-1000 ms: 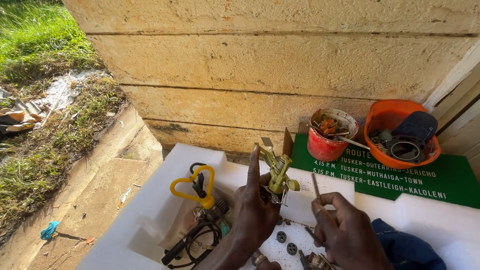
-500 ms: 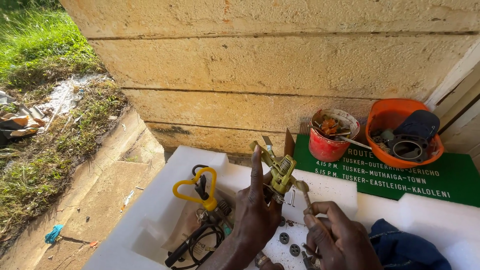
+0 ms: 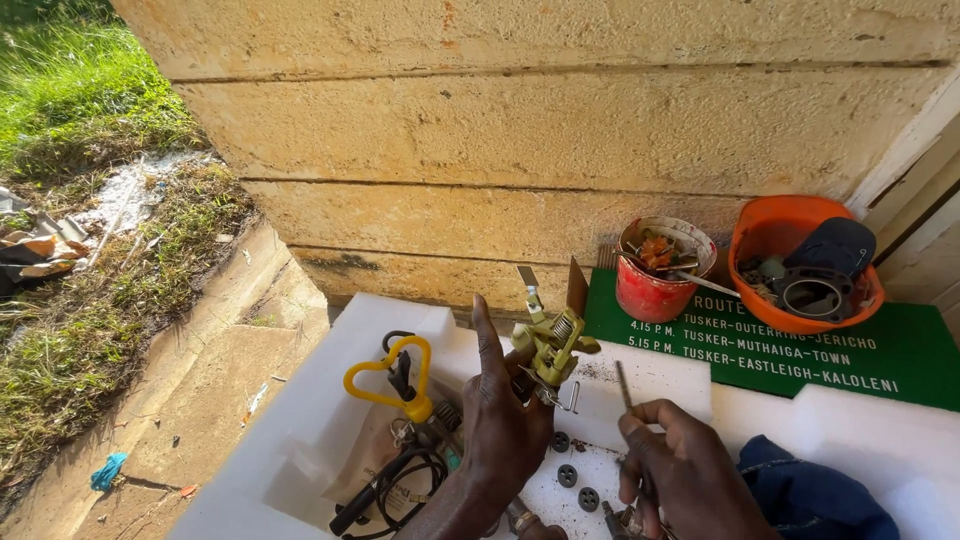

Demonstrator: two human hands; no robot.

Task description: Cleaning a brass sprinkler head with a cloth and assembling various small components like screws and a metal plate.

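Observation:
My left hand [image 3: 500,425] holds up a small yellow-green metal mechanism [image 3: 550,340] with a spring and a thin blade sticking up; the index finger points upward beside it. My right hand [image 3: 685,470] is closed around a thin grey metal rod [image 3: 624,385] whose tip stands just right of the mechanism, not touching it. Both hands hover over a white foam tray [image 3: 330,370]. Three small dark round parts [image 3: 570,472] lie on the foam between my hands.
A yellow-handled tool [image 3: 395,375] and black cables [image 3: 385,490] lie in the tray's recess. A red cup [image 3: 655,275] and an orange bowl [image 3: 790,240] of parts stand on a green sign [image 3: 900,350] by the stone wall. Blue cloth [image 3: 820,495] lies at right. Grass and concrete are left.
The view has shifted slightly. My right hand rose, and the thin rod now points up beside the mechanism, which my left hand keeps holding in the same place.

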